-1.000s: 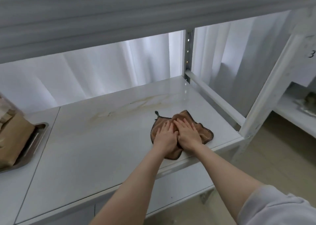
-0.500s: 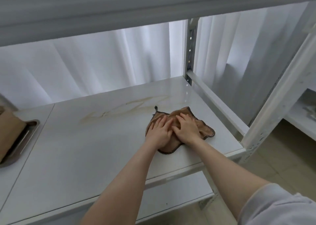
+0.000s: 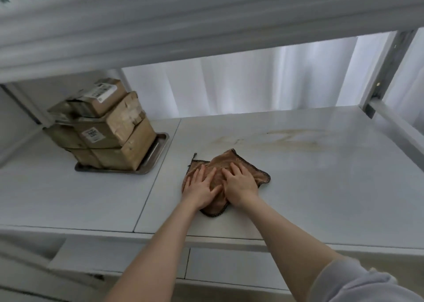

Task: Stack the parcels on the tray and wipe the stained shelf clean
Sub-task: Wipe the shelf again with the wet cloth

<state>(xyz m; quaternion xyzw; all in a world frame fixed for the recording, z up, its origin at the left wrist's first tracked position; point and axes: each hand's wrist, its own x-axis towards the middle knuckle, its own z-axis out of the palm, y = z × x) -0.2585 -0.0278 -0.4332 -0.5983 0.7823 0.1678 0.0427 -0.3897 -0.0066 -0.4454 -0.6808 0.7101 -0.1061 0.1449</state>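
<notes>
Parcels [image 3: 101,127] sit stacked on tray [image 3: 146,169]; left hand [image 3: 199,188] and right hand [image 3: 241,184], fingers [image 3: 202,171] flat, press cloth [image 3: 229,161] just short of stain [image 3: 289,138], so shelf [image 3: 332,191] seemingly not yet wiped.

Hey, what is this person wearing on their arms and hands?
The left hand and right hand are bare: no gloves, rings or watch. A pale grey sleeve covers the right upper arm; the left forearm is uncovered.

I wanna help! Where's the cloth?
Head view: the cloth lies on the shelf under the left hand and right hand, right of the tray, near the stain.
</notes>
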